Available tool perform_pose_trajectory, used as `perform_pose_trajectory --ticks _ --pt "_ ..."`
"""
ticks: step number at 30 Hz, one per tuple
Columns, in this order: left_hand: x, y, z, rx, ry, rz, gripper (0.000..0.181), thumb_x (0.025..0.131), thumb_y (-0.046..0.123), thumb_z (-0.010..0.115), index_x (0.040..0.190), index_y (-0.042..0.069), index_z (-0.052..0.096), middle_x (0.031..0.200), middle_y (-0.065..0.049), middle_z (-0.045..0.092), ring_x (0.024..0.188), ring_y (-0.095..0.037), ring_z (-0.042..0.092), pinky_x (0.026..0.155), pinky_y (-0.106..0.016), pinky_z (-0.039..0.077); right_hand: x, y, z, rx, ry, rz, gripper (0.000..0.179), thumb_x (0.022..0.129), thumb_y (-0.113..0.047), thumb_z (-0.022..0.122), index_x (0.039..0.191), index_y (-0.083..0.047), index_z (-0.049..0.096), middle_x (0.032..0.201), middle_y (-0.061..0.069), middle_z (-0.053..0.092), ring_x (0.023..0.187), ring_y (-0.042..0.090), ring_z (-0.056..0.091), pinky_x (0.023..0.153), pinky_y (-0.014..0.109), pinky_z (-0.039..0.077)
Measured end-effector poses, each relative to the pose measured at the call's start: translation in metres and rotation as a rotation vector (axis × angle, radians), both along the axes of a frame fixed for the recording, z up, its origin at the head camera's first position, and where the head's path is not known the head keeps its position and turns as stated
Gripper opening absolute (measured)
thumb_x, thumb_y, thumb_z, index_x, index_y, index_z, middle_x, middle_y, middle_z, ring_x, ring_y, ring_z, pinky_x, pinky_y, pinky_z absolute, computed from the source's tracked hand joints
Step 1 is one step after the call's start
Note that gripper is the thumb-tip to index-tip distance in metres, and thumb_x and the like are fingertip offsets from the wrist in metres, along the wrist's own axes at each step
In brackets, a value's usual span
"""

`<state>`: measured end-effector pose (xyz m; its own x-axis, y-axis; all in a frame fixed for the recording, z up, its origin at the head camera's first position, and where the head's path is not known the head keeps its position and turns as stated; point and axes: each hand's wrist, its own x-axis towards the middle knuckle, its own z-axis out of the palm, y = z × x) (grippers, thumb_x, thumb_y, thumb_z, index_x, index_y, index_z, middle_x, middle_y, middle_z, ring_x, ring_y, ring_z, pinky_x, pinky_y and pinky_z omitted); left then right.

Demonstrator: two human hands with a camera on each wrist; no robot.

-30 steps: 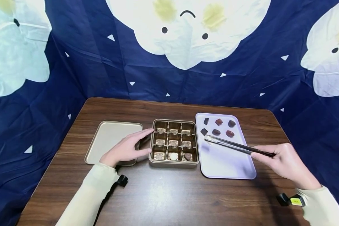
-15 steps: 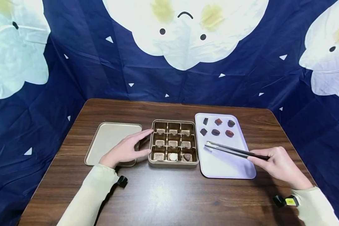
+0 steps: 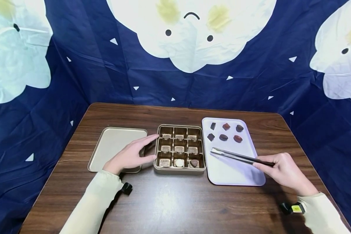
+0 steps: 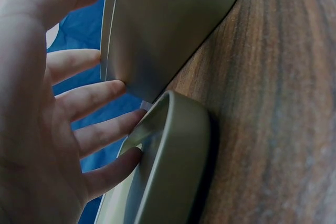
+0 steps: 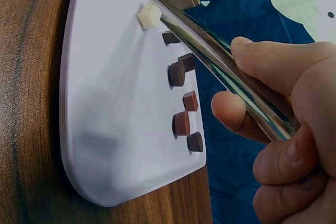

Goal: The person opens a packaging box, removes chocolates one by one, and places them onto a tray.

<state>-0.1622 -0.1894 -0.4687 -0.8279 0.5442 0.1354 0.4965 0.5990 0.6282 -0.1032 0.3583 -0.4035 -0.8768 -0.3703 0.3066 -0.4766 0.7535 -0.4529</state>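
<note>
My left hand (image 3: 128,155) lies against the left side of the chocolate box (image 3: 179,171); thumb and fingertips touch its rim, fingers spread and fairly straight. A white chocolate (image 3: 179,162) and a brown chocolate (image 3: 194,163) sit in the box's front row, middle and right compartments. Above the white tray (image 3: 237,175), my right hand (image 3: 280,169) grips a pair of tongs (image 3: 242,157) between thumb and fingers. At the tongs' tips is another white chocolate (image 5: 149,15), clearest in the right wrist view. I cannot tell whether the tips pinch it.
Several dark and reddish chocolates, one a dark oval chocolate (image 3: 223,137), lie in two rows at the tray's far end. Left of the box, a gold lid (image 3: 112,139) lies on the wooden table (image 3: 152,208), partly under my left hand. A blue cloth (image 3: 152,74) hangs behind.
My right hand and the tongs have shifted left, and the tongs' tips have come nearer over the tray, away from the chocolate rows. My left hand has stayed against the box.
</note>
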Motion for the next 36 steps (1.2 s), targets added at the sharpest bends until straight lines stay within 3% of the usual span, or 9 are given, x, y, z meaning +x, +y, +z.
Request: perform_pose_trajectory --ticks 8,17,23,30,36 --pt "0.0007 -0.0004 -0.0006 -0.011 -0.009 0.012 0.085 0.096 0.056 0.071 0.166 0.022 0.036 0.168 0.001 0.039 0.154 -0.027 0.037 0.126 -0.053 0.031 0.0021 -0.0036 -0.0016 -0.001 -0.018 -0.024 0.016 0.082 -0.011 0.09 0.097 -0.01 0.086 0.082 -0.004 0.079 0.046 -0.011 0.033 0.039 0.013 0.029" --pt "-0.0002 -0.001 -0.0005 -0.016 -0.001 0.007 0.084 0.096 0.056 0.071 0.166 0.024 0.036 0.168 0.0 0.039 0.154 -0.027 0.037 0.125 -0.052 0.032 0.0061 -0.0032 -0.0044 -0.031 -0.052 -0.085 0.021 0.082 -0.011 0.091 0.101 -0.006 0.084 0.082 0.0 0.079 0.046 -0.01 0.035 0.037 0.016 0.03" --pt "-0.0003 -0.0014 -0.0004 -0.016 -0.003 0.003 0.085 0.096 0.056 0.071 0.166 0.024 0.036 0.168 0.001 0.038 0.154 -0.027 0.037 0.125 -0.052 0.032 0.008 -0.002 -0.0045 -0.056 -0.014 -0.103 0.024 0.08 -0.009 0.091 0.103 -0.007 0.084 0.074 -0.007 0.074 0.053 -0.003 0.047 0.043 0.014 0.035" --pt "-0.0011 -0.0009 -0.0008 -0.013 -0.002 -0.002 0.085 0.096 0.055 0.071 0.166 0.023 0.035 0.168 -0.001 0.038 0.154 -0.027 0.037 0.126 -0.051 0.031 0.009 -0.0009 -0.0032 -0.096 0.007 -0.128 0.029 0.079 -0.005 0.091 0.106 -0.005 0.083 0.065 -0.012 0.065 0.052 -0.003 0.043 0.041 0.017 0.031" --pt "-0.0007 -0.001 -0.0007 -0.011 -0.006 -0.002 0.084 0.096 0.055 0.071 0.166 0.023 0.035 0.168 0.0 0.038 0.154 -0.027 0.036 0.126 -0.052 0.031 0.0069 -0.0021 -0.0008 -0.102 0.066 -0.101 0.033 0.076 -0.001 0.092 0.107 -0.008 0.082 0.067 -0.013 0.064 0.051 -0.005 0.04 0.041 0.015 0.03"
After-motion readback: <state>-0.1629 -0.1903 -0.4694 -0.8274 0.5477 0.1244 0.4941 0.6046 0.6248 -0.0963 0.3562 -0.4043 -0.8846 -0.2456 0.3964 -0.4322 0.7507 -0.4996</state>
